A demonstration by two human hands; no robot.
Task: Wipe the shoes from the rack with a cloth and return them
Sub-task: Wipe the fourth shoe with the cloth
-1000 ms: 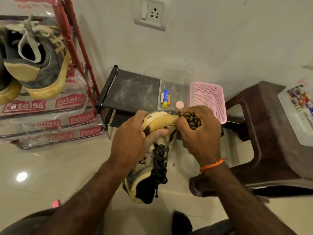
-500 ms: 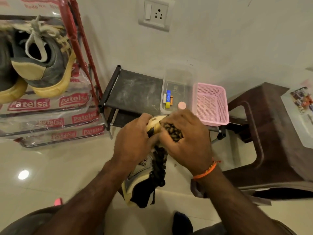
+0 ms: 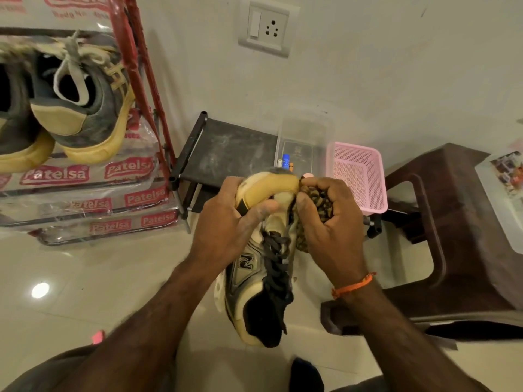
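My left hand (image 3: pixel 226 222) grips the toe end of a worn cream-and-grey sneaker with dark laces (image 3: pixel 260 267), fingers curled under the sole and the thumb laid across the yellowed toe cap; the shoe hangs in the air above the glossy pale tiled floor (image 3: pixel 85 278), toe pointing away from me and the dark heel opening towards my lap. My right hand (image 3: pixel 331 222) is closed around a bunched brown patterned cloth (image 3: pixel 314 199); the cloth is pressed against the right side of the toe, just beside my left thumb, and a fold of it hangs below my palm next to the laces. An orange thread band (image 3: pixel 353 285) sits on my right wrist.

To the left stands a red metal shoe rack (image 3: pixel 135 66) with plastic-wrapped shelves printed with red labels; a grey suede sneaker with a yellowed sole and pale laces (image 3: pixel 85 103) rests on it, heel towards me, touching a second like it at the frame's edge. Behind my hands is a low black shelf (image 3: pixel 226 148) against the wall; on it sit a clear plastic box (image 3: pixel 305 137) holding a few small items, and a pink perforated plastic basket (image 3: pixel 356 176) beside it. A dark brown plastic stool (image 3: pixel 467 222) stands to the right; a white wall socket with switch (image 3: pixel 266 29) is above.
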